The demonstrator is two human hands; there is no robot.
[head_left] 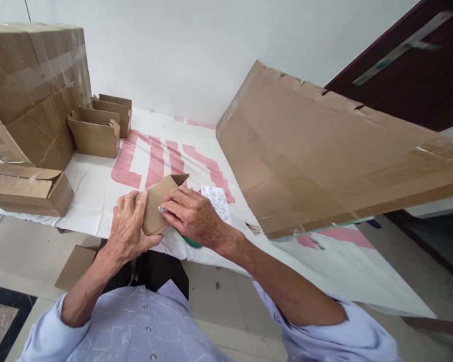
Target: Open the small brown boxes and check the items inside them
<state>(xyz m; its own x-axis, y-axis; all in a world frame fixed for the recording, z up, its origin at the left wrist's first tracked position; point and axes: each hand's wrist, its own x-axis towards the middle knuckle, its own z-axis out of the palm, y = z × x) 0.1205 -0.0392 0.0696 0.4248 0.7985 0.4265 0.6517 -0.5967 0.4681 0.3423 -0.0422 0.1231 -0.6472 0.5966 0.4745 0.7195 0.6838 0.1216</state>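
A small brown cardboard box (156, 203) rests at the near edge of the cloth-covered table, a flap lifted at its far end. My left hand (128, 226) grips its left side, fingers over the far-left edge and thumb along the near side. Over the box's right part, my right hand (192, 213) pinches a small whitish piece (162, 210), likely paper or a sticker, against the top face. Right of that hand lies a white sheet (216, 201) with small dark printed marks, partly hidden by the wrist. Something green (192, 242) shows beneath the right hand, mostly covered.
Large taped cartons (33, 90) are stacked at the left, with open-topped small boxes (96, 133) beside them and a closed long box (30, 188) nearer. A big cardboard panel (324, 156) leans across the right. Another cardboard piece (75, 266) is below the table.
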